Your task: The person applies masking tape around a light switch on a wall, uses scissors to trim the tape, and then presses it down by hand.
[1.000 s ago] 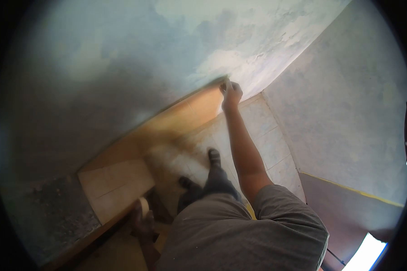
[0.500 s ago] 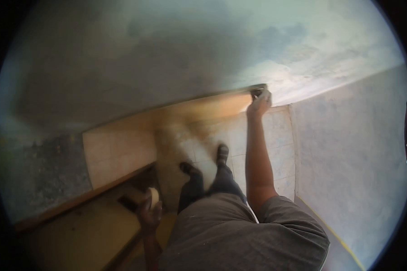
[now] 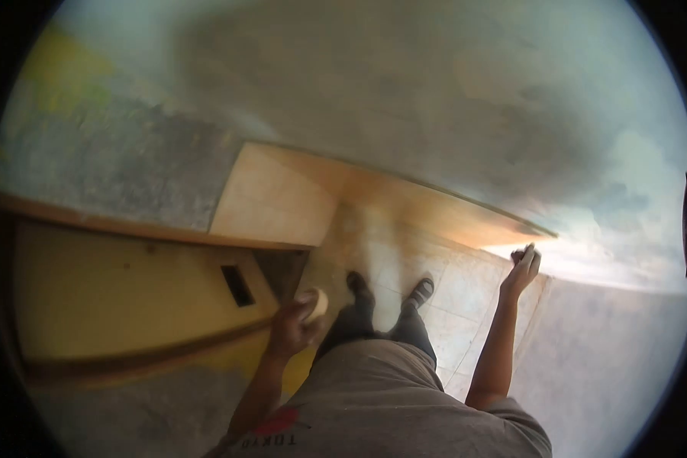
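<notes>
My left hand (image 3: 288, 330) is at the lower left, its fingers wrapped round a pale cream, round-edged thing that looks like a roll (image 3: 318, 304). Out at the right, my right hand (image 3: 522, 269) has its fingers pinched together, with a small dark bit (image 3: 517, 253) at the fingertips that I cannot make out. Just above those fingertips is the right end of the long, thin edge (image 3: 466, 200) at the bottom of the patchy grey wall (image 3: 404, 99). Orange-lit pale tiling (image 3: 282, 195) shows below this edge.
Both sandalled feet (image 3: 420, 291) stand on the pale tiled floor (image 3: 454, 336). On the left is a yellowish door-like panel (image 3: 122, 290) with a dark rectangular slot (image 3: 237, 285) and a brown frame. A bare grey wall (image 3: 611, 359) rises at the right.
The view has swung, so the wall edge now slopes down to the right. My right hand has gone from touching the edge's end to just below it. My left hand keeps its pale roll.
</notes>
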The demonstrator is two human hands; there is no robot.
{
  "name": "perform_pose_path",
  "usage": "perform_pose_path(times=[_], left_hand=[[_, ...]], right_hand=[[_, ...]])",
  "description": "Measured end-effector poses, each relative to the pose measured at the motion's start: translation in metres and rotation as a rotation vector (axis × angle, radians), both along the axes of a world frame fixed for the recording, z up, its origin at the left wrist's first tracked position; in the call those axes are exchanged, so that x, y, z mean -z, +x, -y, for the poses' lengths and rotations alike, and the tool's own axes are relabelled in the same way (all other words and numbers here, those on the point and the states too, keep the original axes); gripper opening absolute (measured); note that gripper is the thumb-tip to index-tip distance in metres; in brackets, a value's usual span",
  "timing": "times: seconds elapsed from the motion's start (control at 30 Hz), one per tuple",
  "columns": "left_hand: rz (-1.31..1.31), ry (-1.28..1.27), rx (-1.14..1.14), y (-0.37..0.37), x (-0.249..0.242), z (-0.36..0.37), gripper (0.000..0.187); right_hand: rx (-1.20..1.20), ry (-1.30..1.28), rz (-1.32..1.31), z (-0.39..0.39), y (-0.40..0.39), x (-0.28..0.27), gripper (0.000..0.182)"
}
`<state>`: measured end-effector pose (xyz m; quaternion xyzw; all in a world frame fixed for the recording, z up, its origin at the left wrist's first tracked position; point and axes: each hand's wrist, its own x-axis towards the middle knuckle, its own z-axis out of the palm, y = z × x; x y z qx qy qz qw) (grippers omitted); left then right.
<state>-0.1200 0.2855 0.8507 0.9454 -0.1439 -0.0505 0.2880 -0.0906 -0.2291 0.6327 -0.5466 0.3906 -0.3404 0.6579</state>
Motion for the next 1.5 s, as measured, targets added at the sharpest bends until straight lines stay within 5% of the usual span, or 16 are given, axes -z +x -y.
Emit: perform_pose_path(times=[0.07, 0.13, 0.2, 0.33, 0.43, 0.53, 0.73, 0.87, 0.93, 1.0, 1.2, 1.5], left_hand=[[0.132, -0.044, 0.013, 0.004, 0.003, 0.003, 0.042], [0.038, -0.068, -0.006, 0.005, -0.005, 0.003, 0.043], [0.074, -0.082, -0.033, 0.005, -0.006, -0.003, 0.042], [0.118, -0.099, -0.040, 0.007, -0.006, -0.016, 0.039], [0.163, -0.222, -0.018, 0.014, 0.008, -0.031, 0.036], [0.191, -0.218, -0.032, 0.017, 0.026, -0.050, 0.036], [0.128, -0.422, -0.077, 0.026, 0.037, -0.125, 0.036], [0.130, -0.415, -0.110, 0.029, 0.061, -0.208, 0.035], [0.074, -0.402, -0.122, 0.031, 0.064, -0.255, 0.036], [0.067, -0.400, -0.122, 0.029, 0.077, -0.301, 0.037], [0.047, -0.258, -0.305, 0.022, 0.055, -0.385, 0.039], [-0.026, -0.174, -0.528, -0.016, 0.054, -0.399, 0.029]], right_hand=[[-0.306, -0.003, -0.197, -0.029, -0.010, 0.033, 0.021], [-0.611, -0.058, 0.001, -0.094, -0.002, 0.038, 0.032], [-0.863, -0.065, -0.191, -0.159, 0.002, -0.008, 0.052], [-1.513, 0.025, -0.096, -0.241, 0.031, -0.037, 0.054], [-1.656, 0.132, 0.069, -0.304, 0.047, -0.126, 0.048], [-1.702, 0.076, 0.216, -0.347, 0.060, -0.154, 0.042], [-1.523, 0.161, -0.054, -0.430, 0.092, -0.144, 0.022], [-1.441, -0.075, -0.137, -0.501, 0.130, -0.133, 0.023], [-1.411, -0.643, 0.084, -0.545, 0.155, -0.141, 0.031], [-1.414, -0.944, 0.276, -0.597, 0.184, -0.143, 0.040], [-1.580, -1.349, 0.571, -0.717, 0.252, -0.109, 0.049], [-1.450, -1.677, 0.739, -0.722, 0.316, -0.058, 0.047]])
